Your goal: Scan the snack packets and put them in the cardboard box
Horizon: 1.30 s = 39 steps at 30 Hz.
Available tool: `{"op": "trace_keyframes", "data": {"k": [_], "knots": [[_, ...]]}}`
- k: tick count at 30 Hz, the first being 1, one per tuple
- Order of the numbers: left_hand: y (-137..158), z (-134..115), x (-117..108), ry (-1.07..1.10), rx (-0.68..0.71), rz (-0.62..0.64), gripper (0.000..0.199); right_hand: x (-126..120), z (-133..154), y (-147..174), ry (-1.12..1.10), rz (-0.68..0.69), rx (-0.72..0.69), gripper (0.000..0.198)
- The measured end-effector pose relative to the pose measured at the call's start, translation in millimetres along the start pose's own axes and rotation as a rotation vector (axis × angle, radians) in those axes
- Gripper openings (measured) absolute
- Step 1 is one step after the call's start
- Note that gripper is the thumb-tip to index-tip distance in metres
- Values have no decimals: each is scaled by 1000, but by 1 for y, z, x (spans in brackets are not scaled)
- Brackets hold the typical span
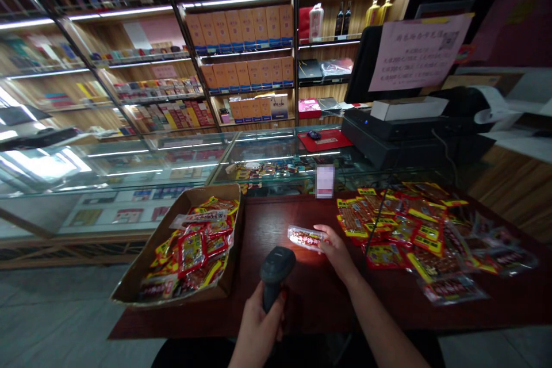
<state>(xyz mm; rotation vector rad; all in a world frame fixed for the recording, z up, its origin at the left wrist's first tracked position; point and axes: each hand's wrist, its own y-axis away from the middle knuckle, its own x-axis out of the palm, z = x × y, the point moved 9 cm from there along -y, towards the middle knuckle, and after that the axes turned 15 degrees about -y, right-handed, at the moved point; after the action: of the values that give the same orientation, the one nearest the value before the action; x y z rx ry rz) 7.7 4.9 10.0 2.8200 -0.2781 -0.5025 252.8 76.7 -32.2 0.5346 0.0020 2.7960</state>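
Observation:
My left hand (264, 316) is wrapped round the handle of a dark grey barcode scanner (278, 264), its head tilted toward the snack packet. With its fingers closed on one end, my right hand (334, 247) holds a small clear-and-red snack packet (304, 237) just above the tabletop. Reddish light falls on the wood under the packet. To the left stands an open cardboard box (125, 287) with several red and yellow snack packets (192, 253) inside. A loose heap of similar packets (401, 218) lies to the right of my right hand.
The dark red wooden table (267, 213) meets a glass display counter (207, 169). A cash register (388, 132) with a pink notice (418, 52) stands at the back right, near a mouse (314, 134) on a red mat (332, 141). Shelves of boxed goods (241, 29) line the wall.

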Motion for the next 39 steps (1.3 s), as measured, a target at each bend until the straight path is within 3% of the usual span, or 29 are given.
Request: {"op": "trace_keyframes", "data": {"k": [5,10,13,18,20,21,23,26,30,32,35,39], "knots": [[-4,-5,-2,13,16,-26,39,0,3,2,22,10,-11,49],[-18,33,-1,92,-62,-30,54,7,16,4,-36,-25,-11,47],[-24,57,-6,110,-128,-93,62,60,28,1,-109,104,42,44],[-25,61,-9,86,-140,-91,63,209,35,-6,-259,512,75,57],[-25,62,-11,82,-152,-106,63,244,36,-12,-199,581,0,64],[-26,64,-12,82,-155,-115,63,248,38,-16,-127,568,-68,63],[-26,66,-12,85,-161,-125,63,229,44,-26,104,462,-238,51],[-24,64,-10,106,-144,-115,60,147,56,-37,621,169,-411,35],[-20,52,-6,116,-114,-61,56,8,73,-35,1237,-340,-370,37],[-18,47,-5,106,-111,-46,55,-34,77,-26,1421,-467,-339,38],[-18,45,-4,93,-96,-47,55,-49,70,-13,1560,-462,-360,38],[-18,47,-4,94,-103,-51,57,-24,43,-1,1512,-244,-390,35]]}}
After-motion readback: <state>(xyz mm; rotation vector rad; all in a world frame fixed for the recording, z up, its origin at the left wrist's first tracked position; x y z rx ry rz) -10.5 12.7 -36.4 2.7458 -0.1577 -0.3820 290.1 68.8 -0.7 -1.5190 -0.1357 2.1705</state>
